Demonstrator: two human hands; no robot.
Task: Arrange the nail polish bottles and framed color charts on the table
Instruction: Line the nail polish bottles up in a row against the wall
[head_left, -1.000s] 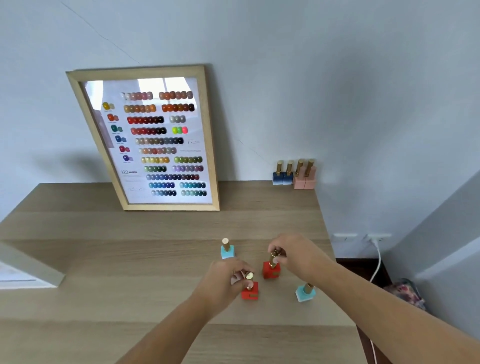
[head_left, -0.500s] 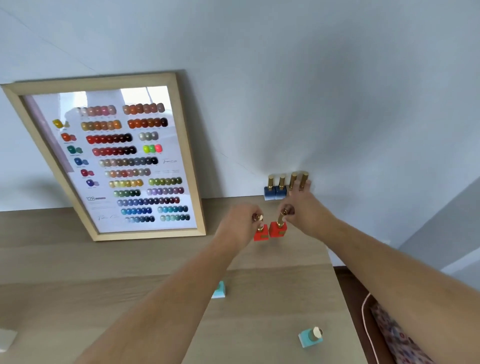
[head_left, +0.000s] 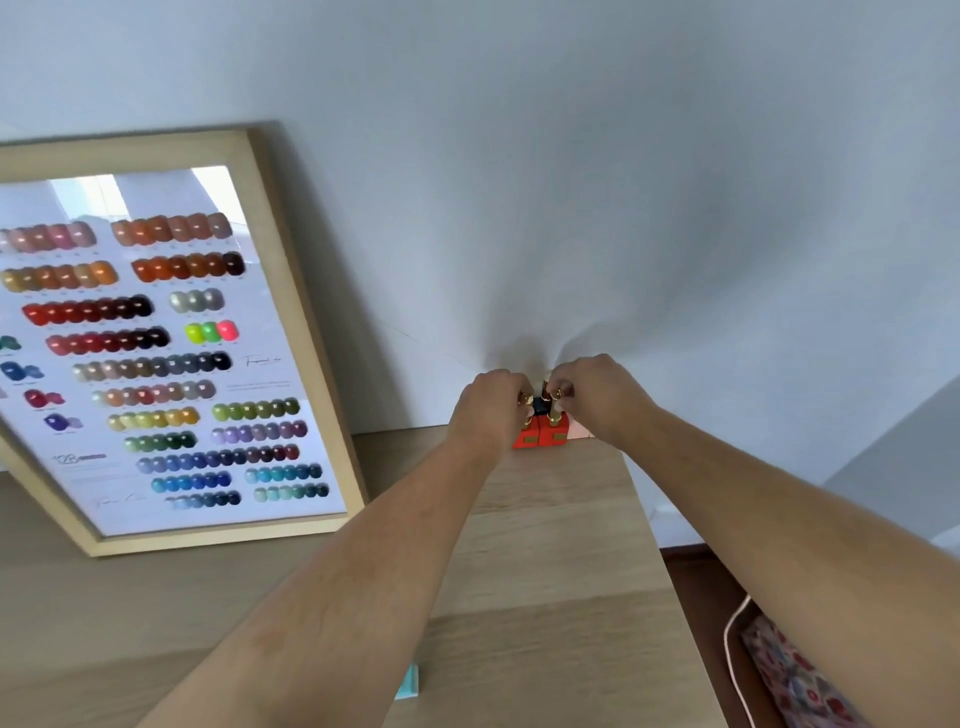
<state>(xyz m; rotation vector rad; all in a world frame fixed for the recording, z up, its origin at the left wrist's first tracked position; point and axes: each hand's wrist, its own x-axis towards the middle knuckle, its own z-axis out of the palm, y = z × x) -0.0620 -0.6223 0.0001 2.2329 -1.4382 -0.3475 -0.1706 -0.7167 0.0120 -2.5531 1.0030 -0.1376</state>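
Observation:
Two red nail polish bottles with gold caps stand side by side at the table's back edge by the wall. My left hand (head_left: 491, 410) pinches the cap of the left red bottle (head_left: 527, 439). My right hand (head_left: 597, 397) pinches the cap of the right red bottle (head_left: 553, 436). Behind them a dark blue bottle (head_left: 540, 404) shows between my fingers, and a pink bottle (head_left: 579, 430) peeks out under my right hand. A wood-framed color chart (head_left: 306, 332) leans against the wall at the left. A light blue bottle (head_left: 408, 683) is partly hidden under my left forearm.
The wooden table (head_left: 545, 571) ends at its right edge close to my right arm. Beyond that edge a white cable (head_left: 730, 639) and a floral fabric item (head_left: 800, 675) lie lower down. The grey wall (head_left: 571, 182) rises directly behind the bottles.
Both hands lifted the red bottles from the table's front area and carried them back to the wall, in front of the blue and pink bottles. The camera moved closer.

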